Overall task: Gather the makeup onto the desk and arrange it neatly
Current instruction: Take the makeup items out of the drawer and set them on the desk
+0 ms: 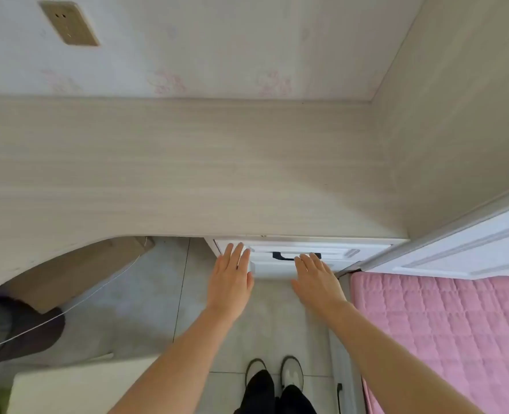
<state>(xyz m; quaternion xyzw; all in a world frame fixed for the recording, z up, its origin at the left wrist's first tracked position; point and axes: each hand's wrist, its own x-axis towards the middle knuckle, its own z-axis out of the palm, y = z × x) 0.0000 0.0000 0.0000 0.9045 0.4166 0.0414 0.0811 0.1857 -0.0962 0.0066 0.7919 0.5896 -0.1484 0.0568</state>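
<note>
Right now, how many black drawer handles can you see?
1. The black handle sits on the white drawer front under the desk edge, right of the left hand. The right hand overlaps its right end. Lower drawers may be hidden.

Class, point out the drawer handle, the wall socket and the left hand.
drawer handle (277,255): head view, its dark bar.
wall socket (68,23): head view, plate's middle.
left hand (229,280): head view, back of hand.
</note>
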